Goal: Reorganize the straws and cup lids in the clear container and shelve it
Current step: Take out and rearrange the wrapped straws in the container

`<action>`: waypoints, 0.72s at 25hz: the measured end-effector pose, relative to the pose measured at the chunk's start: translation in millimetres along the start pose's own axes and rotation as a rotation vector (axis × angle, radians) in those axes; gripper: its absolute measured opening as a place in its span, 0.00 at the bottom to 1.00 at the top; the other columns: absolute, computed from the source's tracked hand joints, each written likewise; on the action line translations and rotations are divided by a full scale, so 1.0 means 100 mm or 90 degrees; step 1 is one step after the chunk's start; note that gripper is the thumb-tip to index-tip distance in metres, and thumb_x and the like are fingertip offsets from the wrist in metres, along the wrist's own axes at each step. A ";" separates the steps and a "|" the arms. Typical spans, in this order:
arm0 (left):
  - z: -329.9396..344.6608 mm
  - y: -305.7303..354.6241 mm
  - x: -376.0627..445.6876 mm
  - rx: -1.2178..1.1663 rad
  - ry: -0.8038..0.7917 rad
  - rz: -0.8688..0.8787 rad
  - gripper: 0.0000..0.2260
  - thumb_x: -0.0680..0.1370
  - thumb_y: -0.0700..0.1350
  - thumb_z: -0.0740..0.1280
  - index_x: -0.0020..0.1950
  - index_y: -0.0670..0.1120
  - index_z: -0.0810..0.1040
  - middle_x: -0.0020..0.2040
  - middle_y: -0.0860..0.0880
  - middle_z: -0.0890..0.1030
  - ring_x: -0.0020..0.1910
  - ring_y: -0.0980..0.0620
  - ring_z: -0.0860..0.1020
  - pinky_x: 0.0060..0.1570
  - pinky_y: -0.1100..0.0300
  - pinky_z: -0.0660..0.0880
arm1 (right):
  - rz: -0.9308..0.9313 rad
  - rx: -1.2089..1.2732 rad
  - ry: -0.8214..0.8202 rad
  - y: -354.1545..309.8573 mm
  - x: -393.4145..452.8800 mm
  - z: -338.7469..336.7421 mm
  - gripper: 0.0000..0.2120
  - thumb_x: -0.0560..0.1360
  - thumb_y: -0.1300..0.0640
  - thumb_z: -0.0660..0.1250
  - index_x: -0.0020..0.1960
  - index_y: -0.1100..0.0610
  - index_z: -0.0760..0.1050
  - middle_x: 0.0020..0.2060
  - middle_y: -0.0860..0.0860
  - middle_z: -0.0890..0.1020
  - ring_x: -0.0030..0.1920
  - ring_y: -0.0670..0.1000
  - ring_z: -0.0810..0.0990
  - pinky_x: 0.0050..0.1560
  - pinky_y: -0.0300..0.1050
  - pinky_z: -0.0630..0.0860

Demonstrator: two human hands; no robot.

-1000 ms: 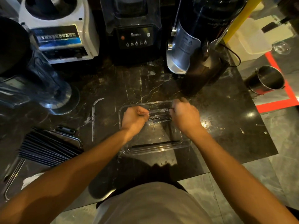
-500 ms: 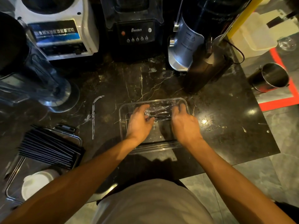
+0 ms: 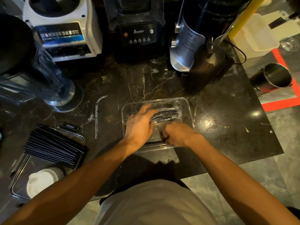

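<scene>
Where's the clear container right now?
Head view, centre: the clear container sits on the dark marble counter, in front of the black blender, both hands inside it.

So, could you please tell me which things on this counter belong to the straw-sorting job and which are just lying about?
Part of the job:
- clear container
- wrapped straws inside it
- left hand, fingers spread over the straws
- right hand, curled at the container's near side

Just lying about:
- blender base
- metal cup
- loose straw
- black stack

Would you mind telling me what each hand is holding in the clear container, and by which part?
The left hand lies open on the wrapped straws, pressing near their left end, not gripping. The right hand is fisted at the clear container's near side; what it holds cannot be told.
</scene>
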State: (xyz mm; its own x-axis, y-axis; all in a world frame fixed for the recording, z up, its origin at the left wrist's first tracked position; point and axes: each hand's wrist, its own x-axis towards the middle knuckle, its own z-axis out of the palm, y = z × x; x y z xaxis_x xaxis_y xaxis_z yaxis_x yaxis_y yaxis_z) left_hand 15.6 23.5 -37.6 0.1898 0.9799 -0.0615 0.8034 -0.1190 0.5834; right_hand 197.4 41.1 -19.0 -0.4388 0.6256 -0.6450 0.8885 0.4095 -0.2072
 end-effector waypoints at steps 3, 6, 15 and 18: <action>-0.06 -0.02 0.00 -0.020 -0.106 -0.008 0.09 0.79 0.44 0.72 0.57 0.54 0.83 0.57 0.53 0.83 0.45 0.58 0.81 0.54 0.51 0.82 | -0.013 -0.034 -0.021 -0.07 0.11 0.03 0.04 0.77 0.59 0.71 0.51 0.54 0.78 0.51 0.53 0.80 0.52 0.55 0.79 0.46 0.45 0.70; -0.07 -0.11 -0.02 0.012 -0.319 -0.039 0.05 0.79 0.45 0.72 0.53 0.53 0.85 0.54 0.53 0.86 0.54 0.53 0.83 0.58 0.50 0.80 | -0.016 -0.027 -0.029 -0.09 0.14 0.03 0.06 0.78 0.63 0.68 0.51 0.54 0.79 0.51 0.53 0.80 0.54 0.56 0.80 0.50 0.47 0.74; 0.12 -0.13 0.02 -0.044 -0.480 -0.073 0.12 0.81 0.35 0.66 0.61 0.45 0.84 0.59 0.48 0.85 0.55 0.56 0.80 0.50 0.69 0.71 | 0.055 -0.014 -0.100 0.03 0.07 -0.05 0.10 0.80 0.62 0.64 0.57 0.60 0.82 0.56 0.57 0.83 0.53 0.58 0.82 0.46 0.45 0.73; 0.15 -0.16 0.04 -0.081 -0.485 -0.077 0.14 0.81 0.32 0.64 0.64 0.42 0.83 0.59 0.44 0.85 0.54 0.54 0.81 0.52 0.68 0.74 | 0.076 0.003 -0.129 0.03 0.03 -0.11 0.10 0.81 0.61 0.63 0.58 0.61 0.81 0.56 0.58 0.83 0.48 0.57 0.79 0.47 0.46 0.73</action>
State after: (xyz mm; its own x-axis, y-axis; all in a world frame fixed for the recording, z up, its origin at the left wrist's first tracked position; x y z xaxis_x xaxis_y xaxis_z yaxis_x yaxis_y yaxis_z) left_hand 12.2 26.4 -59.1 0.4772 0.5998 -0.6423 0.7811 0.0454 0.6227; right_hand 197.1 51.2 -13.3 -0.2945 0.5235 -0.7995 0.9335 0.3366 -0.1235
